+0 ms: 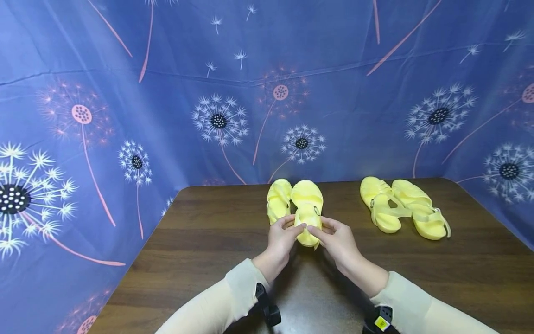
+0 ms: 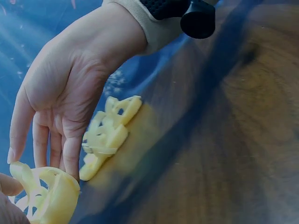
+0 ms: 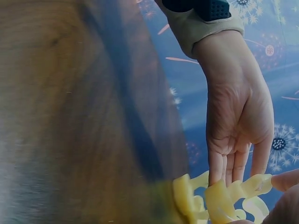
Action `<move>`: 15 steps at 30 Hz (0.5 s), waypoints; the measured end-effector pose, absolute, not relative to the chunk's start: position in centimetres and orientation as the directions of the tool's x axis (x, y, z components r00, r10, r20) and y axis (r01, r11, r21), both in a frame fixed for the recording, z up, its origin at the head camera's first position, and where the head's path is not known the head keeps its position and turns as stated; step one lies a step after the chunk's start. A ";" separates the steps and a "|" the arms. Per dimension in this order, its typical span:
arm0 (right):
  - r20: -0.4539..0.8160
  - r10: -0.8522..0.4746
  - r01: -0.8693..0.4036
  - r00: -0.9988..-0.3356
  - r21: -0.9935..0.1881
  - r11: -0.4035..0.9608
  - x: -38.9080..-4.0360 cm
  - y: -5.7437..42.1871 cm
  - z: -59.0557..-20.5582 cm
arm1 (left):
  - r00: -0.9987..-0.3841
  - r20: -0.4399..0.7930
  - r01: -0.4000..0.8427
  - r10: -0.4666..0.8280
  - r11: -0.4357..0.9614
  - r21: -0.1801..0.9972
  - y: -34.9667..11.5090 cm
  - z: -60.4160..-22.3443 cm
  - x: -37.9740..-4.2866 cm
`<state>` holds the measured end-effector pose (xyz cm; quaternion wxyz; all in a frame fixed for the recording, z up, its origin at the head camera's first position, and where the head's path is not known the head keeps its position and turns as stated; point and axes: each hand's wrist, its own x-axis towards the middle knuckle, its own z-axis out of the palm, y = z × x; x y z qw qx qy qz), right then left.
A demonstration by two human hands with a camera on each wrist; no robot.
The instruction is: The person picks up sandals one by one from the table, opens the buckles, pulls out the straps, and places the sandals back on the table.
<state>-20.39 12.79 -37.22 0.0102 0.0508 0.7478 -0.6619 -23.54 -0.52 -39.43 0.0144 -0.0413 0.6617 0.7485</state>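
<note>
A yellow sandal is raised off the table in front of me, its heel end towards me and its toe pointing away. My left hand pinches the left side of its heel, thumb on top. From the right, my right hand pinches the same heel, and the two thumb tips nearly meet. Behind it to the left, a second yellow sandal lies on the table, partly hidden by the left hand. In the left wrist view the held sandal shows its open straps; the right wrist view shows its strap loops under the fingers.
At the table's right lie two more yellow sandals, one beside the other, toes away from me. The brown wooden table ends at a blue dandelion-print cloth behind and at the sides.
</note>
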 end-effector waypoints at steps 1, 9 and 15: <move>-0.085 0.063 0.092 -0.994 -0.988 0.121 -20.2 12.9 -37.5 | -0.996 -0.082 -0.077 -0.035 -0.118 0.990 -0.4 -39.7 -23.4; -0.083 0.076 0.092 -0.994 -0.987 0.133 -19.5 13.3 -39.1 | -0.994 -0.095 -0.091 -0.044 -0.089 0.992 0.2 -41.2 -22.5; -0.098 0.092 0.110 -0.991 -0.984 0.139 -18.8 13.6 -39.9 | -0.996 -0.087 -0.085 -0.036 -0.068 0.994 0.5 -42.0 -21.7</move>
